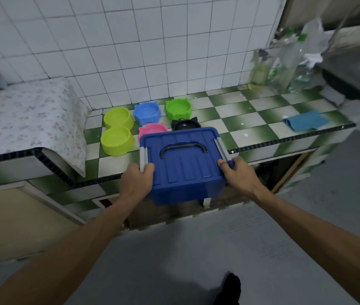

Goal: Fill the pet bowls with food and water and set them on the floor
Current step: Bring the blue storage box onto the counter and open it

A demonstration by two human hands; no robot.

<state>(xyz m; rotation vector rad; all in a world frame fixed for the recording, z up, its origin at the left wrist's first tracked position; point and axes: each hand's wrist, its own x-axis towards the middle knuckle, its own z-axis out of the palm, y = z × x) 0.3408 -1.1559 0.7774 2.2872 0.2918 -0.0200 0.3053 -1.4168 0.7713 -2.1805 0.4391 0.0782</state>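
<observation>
Blue lidded bin [183,164], black handle on top, grey side latches: you hold it at the near edge of the checkered surface [251,126], its near part overhanging the edge. Your left hand [138,179] clamps its left near corner; your right hand [237,173] clamps the right.

Bowls on the surface beyond the bin:
- pink bowl [152,129] and black bowl [184,124], just behind the lid, partly hidden
- blue bowl [147,112] and green bowl [178,108], farther back
- yellow-green double bowl [117,130], left

Blue cloth [305,121], far right. Bottles [284,62], blurred, right rear corner.
</observation>
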